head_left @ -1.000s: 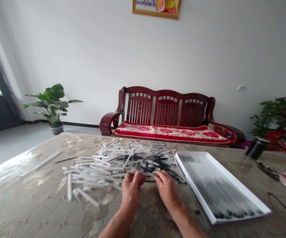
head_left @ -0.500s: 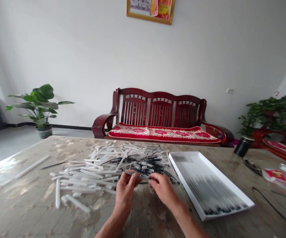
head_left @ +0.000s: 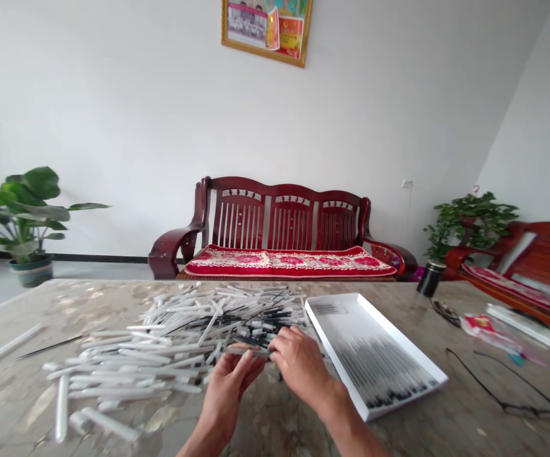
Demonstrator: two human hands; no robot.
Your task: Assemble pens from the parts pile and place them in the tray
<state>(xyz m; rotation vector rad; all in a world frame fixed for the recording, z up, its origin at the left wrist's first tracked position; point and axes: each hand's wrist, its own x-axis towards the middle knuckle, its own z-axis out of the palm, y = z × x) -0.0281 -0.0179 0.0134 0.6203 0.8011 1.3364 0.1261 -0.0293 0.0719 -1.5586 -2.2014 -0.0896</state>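
My left hand (head_left: 225, 390) is closed, thumb on top, around a slim whitish pen barrel (head_left: 249, 351) held level above the table. My right hand (head_left: 301, 365) pinches at the barrel's right end, and its fingers hide what is there. Just beyond both hands lies a heap of white pen barrels (head_left: 127, 352), mixed with dark pen parts (head_left: 268, 322) and thin black refills. Right of my right hand is a shallow white box (head_left: 401, 329) with a row of pens (head_left: 380, 368) inside, dark ends toward me.
On the stone-patterned table (head_left: 170, 431) are a lone white tube (head_left: 6, 351) at left, eyeglasses (head_left: 506, 400), a plastic packet (head_left: 482, 329) and a black canister (head_left: 430, 278) at right. A wooden bench (head_left: 284, 222) and a potted plant (head_left: 30, 222) stand behind.
The view has swung to the right, bringing the eyeglasses fully into sight. My right hand has closed in on the barrel's right end; the left still holds the barrel.
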